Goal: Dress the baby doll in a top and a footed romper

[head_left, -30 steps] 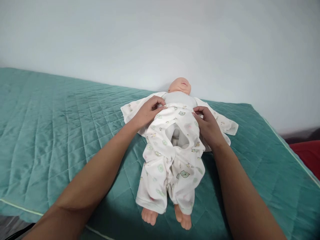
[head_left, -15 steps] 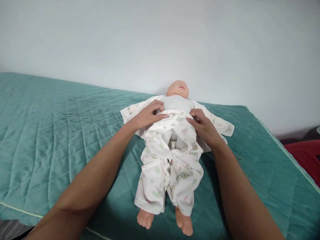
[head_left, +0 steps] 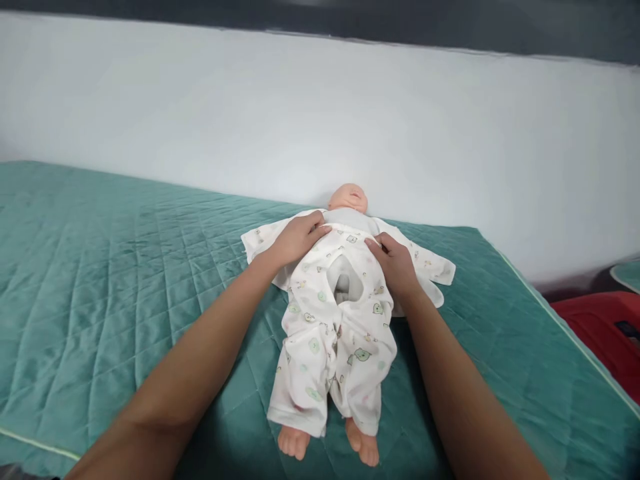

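On green bed (head_left: 100, 267), doll (head_left: 349, 198) flat on back. At belly, left hand (head_left: 295, 240) and right hand (head_left: 395, 263), fingers (head_left: 314, 225) pinching trousers (head_left: 345, 347) waistband (bare feet (head_left: 294, 441) poking out below).

I can't tell whether my left hand (head_left: 296, 239) and right hand (head_left: 395, 261) pinch or only press the waistband of the printed trousers (head_left: 310, 347). The red object (head_left: 607, 333) is cut off at the right edge, the bed (head_left: 100, 280) at the left.
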Tool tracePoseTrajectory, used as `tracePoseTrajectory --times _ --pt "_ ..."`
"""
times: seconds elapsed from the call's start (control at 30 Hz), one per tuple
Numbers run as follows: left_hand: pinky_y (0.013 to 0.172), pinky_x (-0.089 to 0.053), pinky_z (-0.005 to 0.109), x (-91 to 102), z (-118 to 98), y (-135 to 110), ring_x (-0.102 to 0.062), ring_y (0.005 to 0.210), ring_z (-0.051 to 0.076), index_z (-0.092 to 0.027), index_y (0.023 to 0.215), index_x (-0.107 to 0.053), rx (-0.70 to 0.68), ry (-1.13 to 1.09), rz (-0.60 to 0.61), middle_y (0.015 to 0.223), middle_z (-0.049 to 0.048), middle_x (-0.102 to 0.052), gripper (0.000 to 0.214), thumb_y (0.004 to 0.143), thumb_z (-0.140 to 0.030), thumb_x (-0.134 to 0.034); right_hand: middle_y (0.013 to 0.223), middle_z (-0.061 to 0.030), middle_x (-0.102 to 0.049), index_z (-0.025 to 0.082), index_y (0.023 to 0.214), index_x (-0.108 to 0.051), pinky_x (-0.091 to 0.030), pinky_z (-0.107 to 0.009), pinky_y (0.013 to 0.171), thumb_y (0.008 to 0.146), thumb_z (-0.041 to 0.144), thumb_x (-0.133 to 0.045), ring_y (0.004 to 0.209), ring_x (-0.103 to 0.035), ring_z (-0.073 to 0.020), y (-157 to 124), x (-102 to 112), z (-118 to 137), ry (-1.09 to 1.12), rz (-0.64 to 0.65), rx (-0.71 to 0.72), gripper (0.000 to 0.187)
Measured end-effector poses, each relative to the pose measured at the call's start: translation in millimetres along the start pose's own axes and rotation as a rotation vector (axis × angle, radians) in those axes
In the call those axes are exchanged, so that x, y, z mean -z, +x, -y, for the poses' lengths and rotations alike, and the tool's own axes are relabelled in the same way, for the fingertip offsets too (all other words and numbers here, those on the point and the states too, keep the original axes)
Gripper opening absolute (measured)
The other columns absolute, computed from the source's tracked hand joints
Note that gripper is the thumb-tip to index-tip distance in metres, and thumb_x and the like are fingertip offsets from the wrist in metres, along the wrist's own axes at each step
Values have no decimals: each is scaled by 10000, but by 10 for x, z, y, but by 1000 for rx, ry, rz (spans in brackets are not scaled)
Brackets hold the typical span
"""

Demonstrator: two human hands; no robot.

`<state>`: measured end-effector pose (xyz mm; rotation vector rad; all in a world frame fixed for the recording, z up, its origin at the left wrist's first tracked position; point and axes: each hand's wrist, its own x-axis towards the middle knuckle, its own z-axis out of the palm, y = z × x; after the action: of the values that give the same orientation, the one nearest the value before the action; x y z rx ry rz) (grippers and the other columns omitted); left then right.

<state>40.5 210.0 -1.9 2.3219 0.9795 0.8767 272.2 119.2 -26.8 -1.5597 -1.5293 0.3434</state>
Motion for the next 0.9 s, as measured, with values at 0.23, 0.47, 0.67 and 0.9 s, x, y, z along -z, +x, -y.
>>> tracePoseTrajectory --times 0.23,0.47,0.67,0.9 --pt "657 -329 302 -116 81 292 -515 704 184 -228 781 -397 144 27 19 732 -4 -571 303 999 -434 -439 618 29 -420 256 693 -374 -303 -319 653 906 561 -462 658 -377 -189 386 -97 -73 -151 -30 -108 382" --pt "675 -367 312 -225 144 401 -538 714 202 -229 837 -448 192 85 -18 764 19 -611 279 1007 -450 -441 644 21 -490 259 704 -413 -319 -314 650 890 597 -483 662 -419 -193 512 -138 -161 -160 -52 -198 392" --pt "840 -428 359 -265 189 361 -570 1078 282 -203 927 -561 -40 334 -138 1109 125 -651 214 1011 -366 -451 871 -53 -613 260 752 -522 -392 -367 792 922 549 -475 870 -514 -248 445 -120 -178 -240 -140 80 339" --pt "665 -365 316 -229 296 512 -565 707 221 -230 836 -523 39 192 -62 757 30 -631 294 1006 -449 -426 797 -39 -676 244 733 -557 -388 -338 718 940 498 -444 774 -548 -227 530 -85 -173 -192 7 -38 346"
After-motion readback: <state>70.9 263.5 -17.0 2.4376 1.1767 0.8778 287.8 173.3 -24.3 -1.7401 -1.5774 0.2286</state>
